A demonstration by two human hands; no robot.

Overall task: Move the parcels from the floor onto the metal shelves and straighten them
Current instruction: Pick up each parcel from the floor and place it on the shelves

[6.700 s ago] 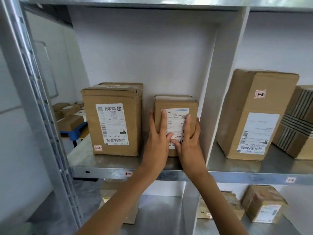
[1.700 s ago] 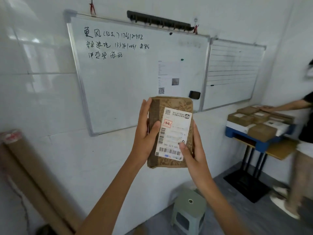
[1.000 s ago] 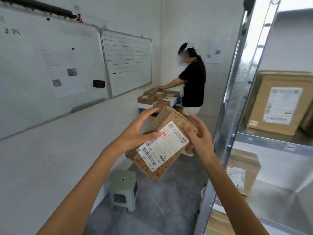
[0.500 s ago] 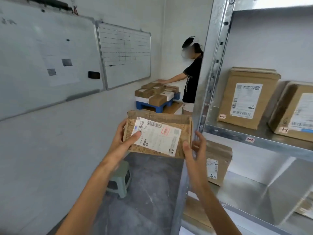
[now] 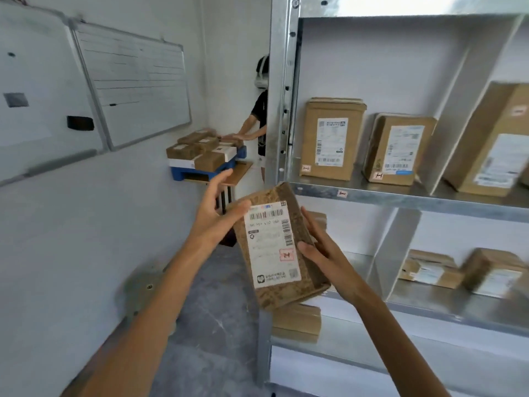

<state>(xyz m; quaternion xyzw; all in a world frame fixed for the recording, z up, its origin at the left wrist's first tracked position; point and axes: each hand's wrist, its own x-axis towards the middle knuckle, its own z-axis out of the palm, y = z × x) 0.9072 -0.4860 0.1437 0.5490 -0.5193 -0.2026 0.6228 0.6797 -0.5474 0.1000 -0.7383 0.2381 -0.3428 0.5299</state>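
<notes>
Head view puts the parcel (image 5: 274,247) mid-frame, held in the air just in front of the shelf post (image 5: 279,110), tilted, with its white label (image 5: 270,242) facing the camera and a pink sticker (image 5: 286,255) low on that label. The right hand (image 5: 323,253) grips its right edge, thumb on the front and fingers behind. The left hand (image 5: 213,216) is spread open, its thumb touching the upper left corner and its fingers straight. At right of centre the upper shelf (image 5: 400,197) carries two upright boxes (image 5: 329,138) side by side, labels outward, and the lower shelf (image 5: 429,299) shows bare metal beside the parcel. The sticker's writing is too blurred to read, so it seems wise to check it against the small shelf tag (image 5: 342,193). The left hand should probably close on the box before it goes in. It should be set upright, label out, in line with its neighbours.
</notes>
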